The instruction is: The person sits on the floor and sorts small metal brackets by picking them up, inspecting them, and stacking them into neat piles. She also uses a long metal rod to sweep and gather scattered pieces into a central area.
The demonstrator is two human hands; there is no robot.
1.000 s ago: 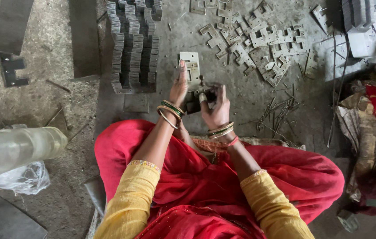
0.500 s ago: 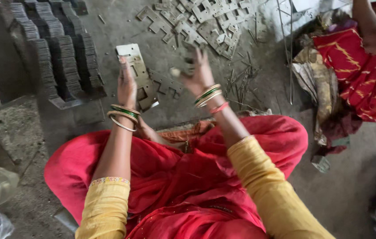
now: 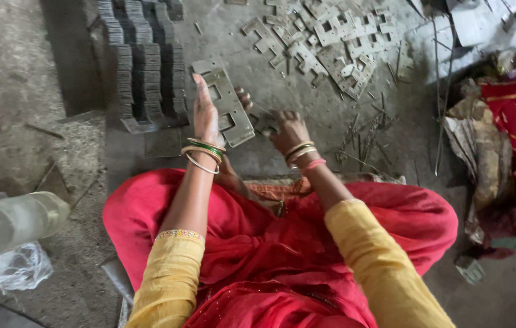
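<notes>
On the dusty floor, the left hand (image 3: 206,115) grips a flat metal plate (image 3: 226,102). The right hand (image 3: 288,129) pinches a small dark piece (image 3: 265,123). Neat stacks (image 3: 142,67) stand done; a loose pile (image 3: 337,39) waits.

I count two hands, the left hand (image 3: 206,115) and the right hand (image 3: 288,129), one flat metal plate (image 3: 226,100) held up, three rows of stacked plates (image 3: 142,61), one plastic bottle (image 3: 12,222), and a scattered pile of loose plates (image 3: 331,39) too jumbled to number.
</notes>
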